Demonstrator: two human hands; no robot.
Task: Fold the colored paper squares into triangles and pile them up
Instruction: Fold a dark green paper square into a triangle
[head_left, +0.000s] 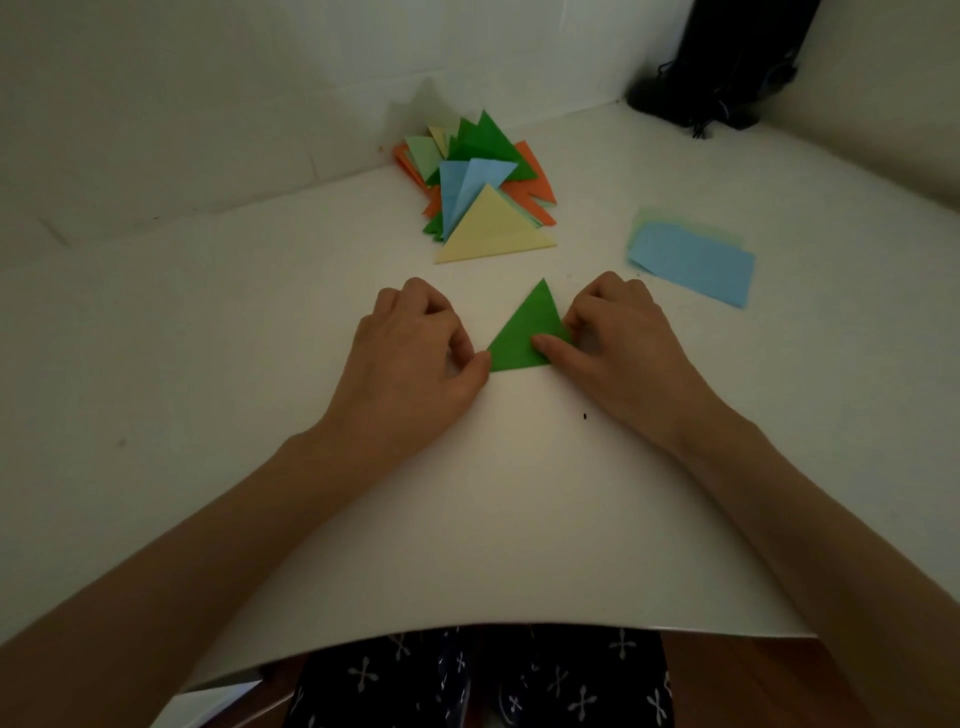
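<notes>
Dead centre on the counter (260, 364), the green triangle (522, 338) lies flat. Left hand (415, 358): fingers curled in, thumb tip touching its 9 o'clock corner. Right hand (618, 343) pinches the 3 o'clock corner, thumb pressed on top (fingers tucked behind). At 12 o'clock sits the pile of triangles (488, 228); at 2 o'clock, the blue squares (691, 265).
</notes>
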